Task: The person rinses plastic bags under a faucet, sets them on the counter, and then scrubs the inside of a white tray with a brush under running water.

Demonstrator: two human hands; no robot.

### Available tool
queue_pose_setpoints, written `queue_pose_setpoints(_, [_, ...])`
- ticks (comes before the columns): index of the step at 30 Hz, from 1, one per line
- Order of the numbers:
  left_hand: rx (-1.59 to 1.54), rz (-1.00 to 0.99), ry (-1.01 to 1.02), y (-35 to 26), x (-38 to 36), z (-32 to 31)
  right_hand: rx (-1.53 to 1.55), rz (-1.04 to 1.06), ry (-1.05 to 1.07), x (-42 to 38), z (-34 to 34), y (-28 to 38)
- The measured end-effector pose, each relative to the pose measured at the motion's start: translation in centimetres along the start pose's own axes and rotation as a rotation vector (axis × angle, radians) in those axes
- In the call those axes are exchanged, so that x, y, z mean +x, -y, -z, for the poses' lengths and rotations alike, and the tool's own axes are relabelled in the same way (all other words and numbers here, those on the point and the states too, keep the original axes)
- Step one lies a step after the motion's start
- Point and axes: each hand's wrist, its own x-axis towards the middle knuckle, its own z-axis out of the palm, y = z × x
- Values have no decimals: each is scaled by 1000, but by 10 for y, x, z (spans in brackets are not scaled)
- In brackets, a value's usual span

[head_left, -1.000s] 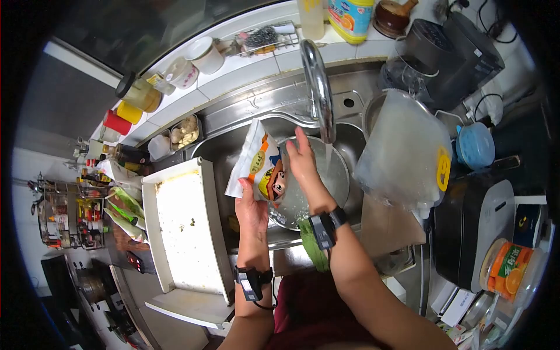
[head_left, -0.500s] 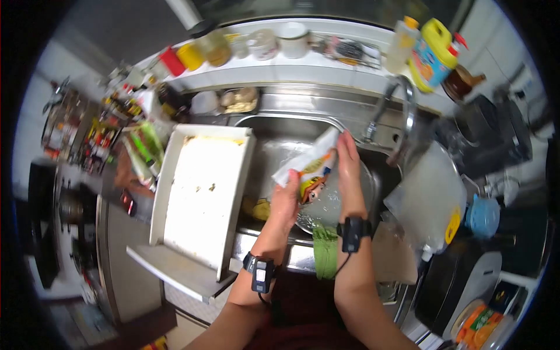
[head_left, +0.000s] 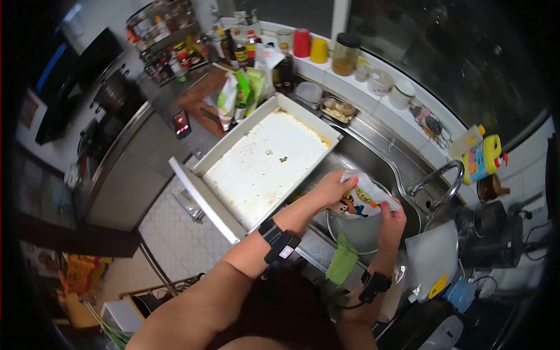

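A white plastic bag printed with a cartoon figure (head_left: pixel 366 198) is stretched between my two hands, over the sink (head_left: pixel 382 153). My left hand (head_left: pixel 335 191) pinches its left end, thumb on top. The fingers of my right hand (head_left: pixel 392 220) are closed on its right end. Beneath the bag a round, clear bowl (head_left: pixel 353 234) sits in the sink, partly hidden. To the left, a white drawer (head_left: pixel 262 219) with brown crumbs and stains on its bottom lies across the counter, close to my left forearm.
A green cloth (head_left: pixel 342 261) hangs at the sink's front edge. The curved faucet (head_left: pixel 458 182) rises at the right. Jars (head_left: pixel 346 53) and a yellow detergent bottle (head_left: pixel 483 157) line the windowsill. Left of the sink are bottles, a phone (head_left: pixel 182 123) and a cutting board (head_left: pixel 201 96).
My view has turned left, so the drawer shows more fully. The bag went from slanting upright to lying nearly level, and my right hand moved from flat against it to gripping its end.
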Motion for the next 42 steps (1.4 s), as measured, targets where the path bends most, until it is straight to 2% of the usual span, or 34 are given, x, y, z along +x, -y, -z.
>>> queue_pose_setpoints(3, [-181, 5, -29, -20, -14, 16, -148, 260, -44, -8, -31, 18])
queue_pose_setpoints(4, [-217, 10, -98, -28, -20, 21, -88, 265, -65, -12, -46, 26])
queue_pose_setpoints(7, [-106, -48, -310, -9, -6, 49, -175, 34, -152, -5, -62, 25])
queue_pose_setpoints(8, [9, -122, -355, 4, -2, 58, -262, 92, -150, -6, -62, 22])
queue_pose_setpoints(11, [161, -99, -358, -15, -23, 67, -158, 160, -183, -13, -80, 23])
queue_pose_setpoints(12, [119, -6, -323, -23, -30, 71, -366, 136, -214, -14, -85, 37])
queue_pose_setpoints(15, [139, -156, -298, -22, -28, 83, -259, 147, -237, -4, -81, 44])
queue_pose_setpoints(16, [190, -211, -277, -24, -27, 90, -136, 142, -271, -3, -86, 47])
queue_pose_setpoints(17, [188, -200, -294, -24, -25, 95, -87, 179, -261, -4, -89, 51])
queue_pose_setpoints(19, [190, -151, -314, -38, -36, 99, -353, 131, -272, 2, -94, 67])
queue_pose_setpoints(20, [118, -120, -308, -42, -37, 101, -307, 139, -282, 0, -99, 67])
queue_pose_setpoints(22, [140, -215, -290, -36, -29, 109, -211, 174, -287, 6, -117, 70])
queue_pose_setpoints(23, [146, -250, -279, -29, -28, 112, -255, 183, -267, 8, -124, 74])
queue_pose_setpoints(25, [151, -197, -294, -34, -37, 117, -345, 188, -238, 12, -147, 85])
queue_pose_setpoints(28, [132, -154, -333, -50, -43, 134, -298, 214, -156, 32, -175, 83])
queue_pose_setpoints(31, [-5, -215, -471, -53, -49, 155, -328, 172, -94, 38, -227, 97])
queue_pose_setpoints(35, [-208, -201, -577, -67, -61, 200, -152, 90, 21, 60, -297, 92])
queue_pose_setpoints(36, [-435, -226, -505, -85, -77, 211, -94, 71, 52, 66, -314, 89])
queue_pose_setpoints(39, [-473, -346, -642, -91, -86, 255, 161, -79, 149, 73, -376, 76])
queue_pose_setpoints(42, [-571, -437, -679, -101, -103, 291, 317, -150, 285, 85, -431, 49])
